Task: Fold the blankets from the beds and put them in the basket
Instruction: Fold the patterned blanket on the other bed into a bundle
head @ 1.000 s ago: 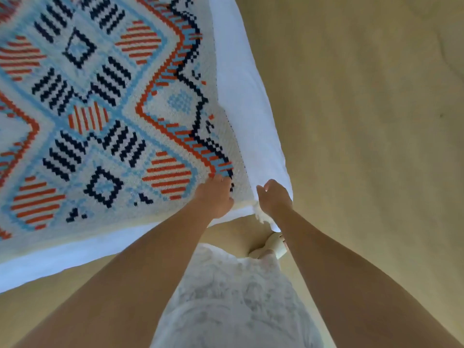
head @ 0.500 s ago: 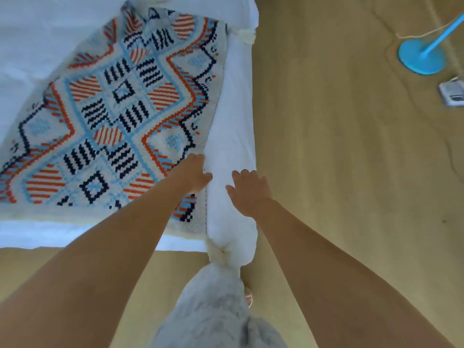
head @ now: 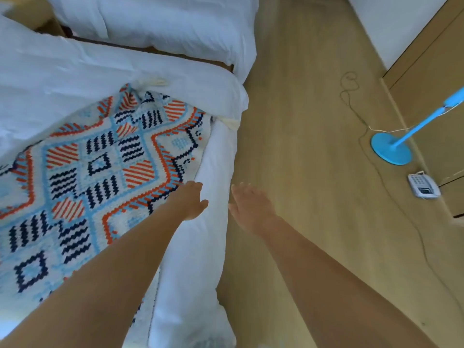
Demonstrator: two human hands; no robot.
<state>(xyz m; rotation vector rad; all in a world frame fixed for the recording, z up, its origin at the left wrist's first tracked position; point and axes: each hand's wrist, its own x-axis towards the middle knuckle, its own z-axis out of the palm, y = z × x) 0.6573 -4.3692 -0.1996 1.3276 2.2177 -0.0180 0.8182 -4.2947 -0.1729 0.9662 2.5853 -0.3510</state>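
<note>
1. The patterned knitted blanket [head: 95,177] lies spread flat over the near bed [head: 62,71], its right edge running along the bed's right side; its far corner, with a pale tassel, points toward the bed's far edge.
2. The left hand [head: 189,200] reaches over the blanket's right edge with fingers loosely apart, gripping nothing. I judge it is heading for a corner further up, to start a fold.
3. The right hand [head: 248,209] hangs over the wooden floor [head: 301,172] just beside the white sheet [head: 200,247] draped down the bed's side, palm down, fingers spread and empty.
4. No basket is in view, so the blanket has yet to be folded.
5. A blue fan stand [head: 391,149], its cord and a telephone [head: 423,188] sit well apart on the floor.
</note>
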